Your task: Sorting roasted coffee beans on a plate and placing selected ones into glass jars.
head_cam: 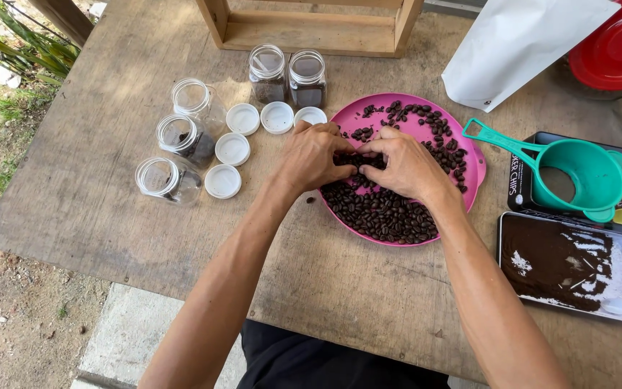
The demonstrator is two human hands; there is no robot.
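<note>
A pink plate [469,155] in the middle of the wooden table holds a heap of dark roasted coffee beans [383,212]. Both hands rest in the beans over the plate's centre, fingertips meeting. My left hand [314,155] curls down onto the beans from the left. My right hand [404,164] does the same from the right, thumb touching the left fingers. What lies between the fingertips is hidden.
Several clear jars [181,137] and white lids [233,149] lie left of the plate; two filled jars [287,75] stand behind. On the right sit a green funnel [584,173], a tray of ground coffee [570,263], a white bag [520,43] and a red lid [620,43].
</note>
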